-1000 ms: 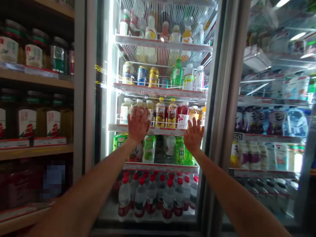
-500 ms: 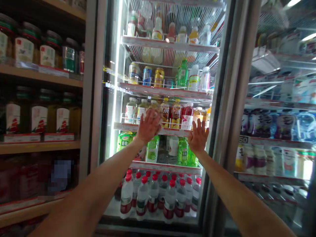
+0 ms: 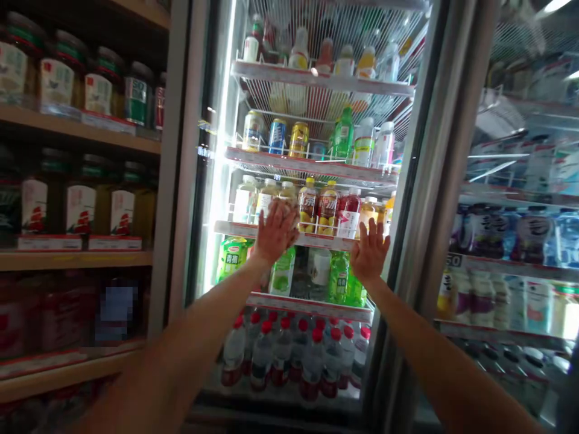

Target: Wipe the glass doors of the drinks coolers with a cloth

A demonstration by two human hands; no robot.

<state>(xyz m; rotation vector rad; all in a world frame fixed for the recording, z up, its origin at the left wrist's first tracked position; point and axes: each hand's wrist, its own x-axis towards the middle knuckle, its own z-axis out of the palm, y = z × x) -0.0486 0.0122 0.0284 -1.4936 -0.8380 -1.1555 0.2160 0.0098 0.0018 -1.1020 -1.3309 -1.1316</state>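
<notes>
Both my hands lie flat, fingers spread, on the glass door [image 3: 217, 181] of a lit drinks fridge. My left hand [image 3: 275, 232] rests over the third shelf [image 3: 325, 242], in front of pale bottles. My right hand [image 3: 371, 253] presses the glass near the door's right frame [image 3: 425, 199], in front of green bottles [image 3: 339, 277]. Neither hand holds anything. Behind the glass stand cans [image 3: 277, 137] on the second shelf, red and yellow-capped juice bottles [image 3: 328, 208] on the third, and red-capped water bottles [image 3: 289, 355] at the bottom.
Wooden shelves [image 3: 76, 259] with jars [image 3: 81, 208] and price tags fill the left. A second fridge door [image 3: 520, 229] with dark and white bottles stands to the right, its glass full of reflections.
The view has shifted so the fridge sits further right in frame. My left hand slid slightly right across the glass; my right hand stays by the frame.
</notes>
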